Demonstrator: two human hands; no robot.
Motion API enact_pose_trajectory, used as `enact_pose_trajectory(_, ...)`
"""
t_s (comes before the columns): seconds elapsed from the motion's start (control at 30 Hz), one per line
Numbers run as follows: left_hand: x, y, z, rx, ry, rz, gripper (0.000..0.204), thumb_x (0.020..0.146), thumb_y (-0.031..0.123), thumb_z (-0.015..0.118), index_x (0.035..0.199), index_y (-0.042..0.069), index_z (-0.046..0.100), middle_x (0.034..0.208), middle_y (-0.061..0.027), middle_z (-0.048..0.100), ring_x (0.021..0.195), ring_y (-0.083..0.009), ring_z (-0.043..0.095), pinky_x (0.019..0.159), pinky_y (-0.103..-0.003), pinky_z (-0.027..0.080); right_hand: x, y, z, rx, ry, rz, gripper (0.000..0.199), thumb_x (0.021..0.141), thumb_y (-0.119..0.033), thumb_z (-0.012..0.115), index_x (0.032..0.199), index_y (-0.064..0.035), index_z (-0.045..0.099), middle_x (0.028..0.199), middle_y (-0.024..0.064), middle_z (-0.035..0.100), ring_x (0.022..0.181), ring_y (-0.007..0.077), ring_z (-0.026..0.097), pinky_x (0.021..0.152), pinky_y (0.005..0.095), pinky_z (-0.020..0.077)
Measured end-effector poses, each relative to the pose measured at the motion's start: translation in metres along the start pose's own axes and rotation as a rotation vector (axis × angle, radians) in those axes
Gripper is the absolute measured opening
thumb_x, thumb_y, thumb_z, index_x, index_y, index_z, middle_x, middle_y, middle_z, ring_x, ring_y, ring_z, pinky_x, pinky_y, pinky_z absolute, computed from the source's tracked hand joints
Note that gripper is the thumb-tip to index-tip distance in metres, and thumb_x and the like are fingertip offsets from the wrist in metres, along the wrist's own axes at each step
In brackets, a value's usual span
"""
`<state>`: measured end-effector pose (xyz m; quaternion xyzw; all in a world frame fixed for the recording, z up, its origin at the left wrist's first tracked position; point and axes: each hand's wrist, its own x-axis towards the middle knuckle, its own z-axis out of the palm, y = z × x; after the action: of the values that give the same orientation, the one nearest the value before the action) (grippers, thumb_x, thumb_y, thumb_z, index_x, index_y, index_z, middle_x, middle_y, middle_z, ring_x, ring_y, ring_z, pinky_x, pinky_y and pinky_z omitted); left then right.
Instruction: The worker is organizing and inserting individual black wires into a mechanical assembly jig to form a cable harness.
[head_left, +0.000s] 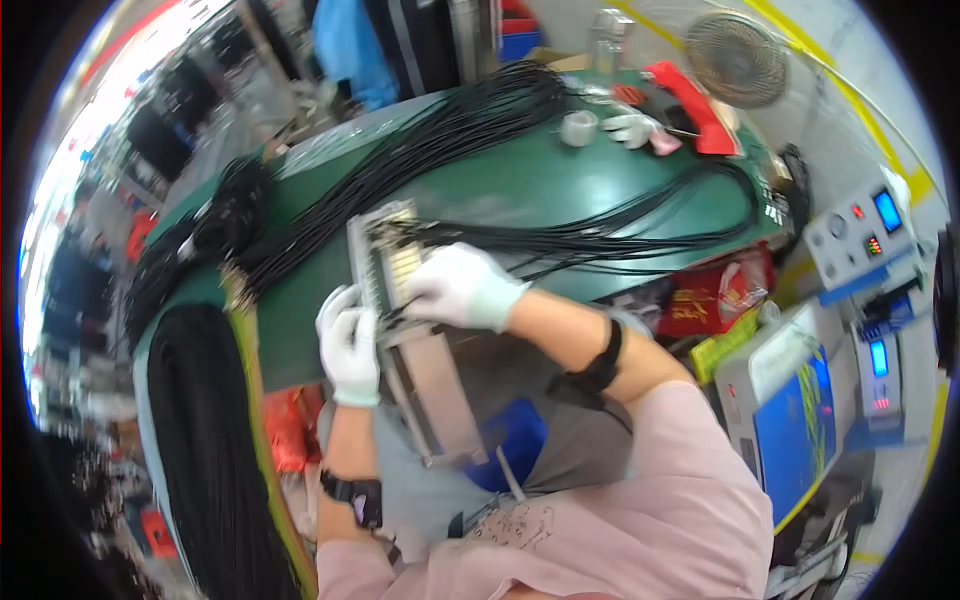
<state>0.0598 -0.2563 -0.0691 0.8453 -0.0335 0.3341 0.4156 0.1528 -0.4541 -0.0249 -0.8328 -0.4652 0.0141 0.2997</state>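
In front of me a long metal fixture lies at the table's near edge, its lower part reaching out over my lap. A row of pale yellow blocks runs along its upper end. Black cables lead from that end to the right and loop back. My left hand, in a white glove, is at the fixture's left side with its fingers curled; what they hold is hidden. My right hand, also gloved in white, presses its bent fingers together beside the yellow blocks. Blur hides what is between those fingertips.
A long bundle of black cables crosses the green table. More black cable fills a trough at my left. Gloves, a tape roll and a fan are at the far right. A blue-and-white machine stands right.
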Motion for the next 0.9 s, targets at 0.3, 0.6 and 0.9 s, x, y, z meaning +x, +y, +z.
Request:
enact_pose_trajectory(0.3, 0.006, -0.013, 0.0, 0.27, 0.048, -0.051, 0.012, 0.084, 0.016, 0.066, 0.084, 0.005, 0.067, 0.1, -0.0101, 0.067, 0.1, -0.0273, 0.059, 0.09, -0.037, 0.043, -0.009, 0.025, -0.007, -0.081, 0.131, -0.02, 0.014, 0.08, -0.024, 0.064, 0.079, -0.0104, 0.067, 0.074, 0.0084, 0.065, 0.076, 0.0298, 0.059, 0.073, 0.041, 0.0475)
enact_pose_trajectory(0.6, 0.008, -0.01, -0.003, 0.203, -0.057, -0.131, 0.017, 0.09, 0.016, 0.057, 0.095, 0.005, 0.069, 0.096, -0.0081, 0.068, 0.094, -0.0226, 0.061, 0.087, -0.032, 0.045, -0.012, 0.031, -0.014, -0.197, 0.078, 0.006, 0.015, 0.082, -0.023, 0.061, 0.076, -0.0099, 0.065, 0.07, 0.0089, 0.063, 0.075, 0.0304, 0.059, 0.071, 0.0408, 0.0472)
enact_pose_trajectory(0.9, 0.007, -0.006, 0.003, 0.222, -0.097, -0.104, 0.024, 0.087, 0.033, 0.061, 0.102, 0.018, 0.071, 0.115, -0.012, 0.063, 0.114, -0.0317, 0.053, 0.101, -0.042, 0.036, -0.011, 0.033, -0.008, -0.232, 0.082, -0.031, 0.014, 0.084, -0.023, 0.06, 0.079, -0.011, 0.065, 0.071, 0.0074, 0.063, 0.076, 0.0298, 0.058, 0.072, 0.04, 0.0464)
